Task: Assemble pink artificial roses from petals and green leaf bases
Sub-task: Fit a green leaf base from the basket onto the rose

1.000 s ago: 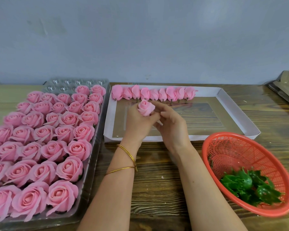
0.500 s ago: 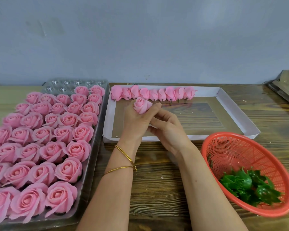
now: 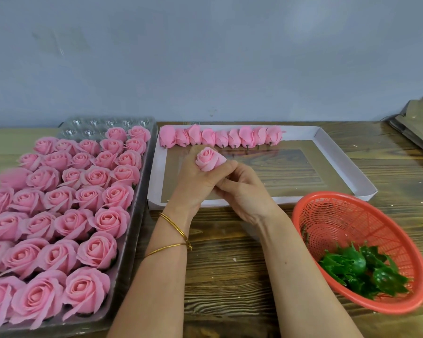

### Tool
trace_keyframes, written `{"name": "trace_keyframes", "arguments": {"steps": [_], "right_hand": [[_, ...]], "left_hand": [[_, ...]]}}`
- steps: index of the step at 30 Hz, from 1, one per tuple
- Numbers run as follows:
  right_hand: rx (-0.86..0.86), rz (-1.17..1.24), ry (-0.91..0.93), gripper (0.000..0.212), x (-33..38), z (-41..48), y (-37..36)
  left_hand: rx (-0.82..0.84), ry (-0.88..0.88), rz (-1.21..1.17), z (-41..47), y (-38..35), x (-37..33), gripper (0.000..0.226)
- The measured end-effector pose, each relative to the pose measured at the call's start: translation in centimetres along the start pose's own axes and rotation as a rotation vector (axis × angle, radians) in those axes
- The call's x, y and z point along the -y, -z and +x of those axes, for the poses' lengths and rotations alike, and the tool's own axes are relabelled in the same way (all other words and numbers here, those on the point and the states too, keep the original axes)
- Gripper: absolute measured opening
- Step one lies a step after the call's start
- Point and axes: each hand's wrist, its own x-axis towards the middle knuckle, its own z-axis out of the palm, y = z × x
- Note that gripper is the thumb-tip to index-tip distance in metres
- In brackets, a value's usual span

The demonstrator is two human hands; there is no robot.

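Pink rose [image 3: 208, 159] in hand above the white tray [image 3: 154, 189], mid-table; judged step: fitting its base, hidden below. Left hand [image 3: 193, 184]: grip closed round the bloom's lower half. Right hand [image 3: 244, 193]: fingers [image 3: 231, 167] curled, pinching its underside. Next calls for a firm seating, then laying it in the tray

Rose [image 3: 209, 159] above the fingers [image 3: 227, 176]: pink. Basket [image 3: 332, 215]: red mesh. Leaf bases [image 3: 359, 272]: dark green. 2 bangles [image 3: 174, 228]: gold. Table [image 3: 230, 276]: brown woodgrain.
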Motion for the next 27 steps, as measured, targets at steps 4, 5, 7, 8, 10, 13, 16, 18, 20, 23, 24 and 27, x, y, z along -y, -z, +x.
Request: {"name": "trace_keyframes", "arguments": {"steps": [4,5,7,8,10,13,16,18,20,23,24,27], "right_hand": [[0.012,0.008,0.015,0.028,0.10,-0.04,-0.02],[0.012,0.008,0.018,0.029,0.13,-0.05,-0.06],[0.014,0.006,0.023,0.031,0.19,-0.10,-0.16],[0.009,0.001,0.027,0.030,0.18,-0.10,-0.19],[-0.010,-0.013,0.038,0.030,0.17,-0.12,-0.26],[-0.053,-0.062,0.066,0.029,0.04,-0.12,-0.35],[-0.102,-0.132,0.099,0.029,-0.13,-0.22,-0.29],[-0.116,-0.192,0.127,0.034,-0.12,-0.21,-0.10],[-0.100,-0.290,0.163,0.030,-0.11,-0.06,0.10],[-0.151,-0.408,0.202,0.028,-0.27,0.18,0.33],[-0.182,-0.464,0.211,0.026,-0.36,0.24,0.33],[-0.245,-0.679,0.245,0.021,-0.66,0.40,0.43]], "left_hand": [[-0.004,-0.031,-0.002,0.06,-0.07,-0.04,0.055],[-0.008,-0.035,-0.008,0.09,-0.05,-0.09,0.053],[-0.004,-0.061,0.003,0.13,0.01,-0.27,0.035],[0.001,-0.080,0.023,0.15,0.05,-0.39,0.030],[0.007,-0.105,0.051,0.21,0.03,-0.46,0.033],[-0.005,-0.081,0.030,0.12,-0.08,-0.45,0.041],[-0.012,-0.066,0.033,-0.09,-0.20,-0.37,0.045],[-0.011,-0.067,0.050,-0.18,-0.22,-0.39,0.048],[-0.002,-0.057,0.033,-0.23,-0.19,-0.40,0.053],[-0.020,-0.050,0.036,-0.18,-0.10,-0.42,0.061],[-0.036,-0.057,0.050,-0.13,-0.09,-0.48,0.061],[-0.071,-0.079,0.134,0.03,-0.14,-0.76,0.049]]}}
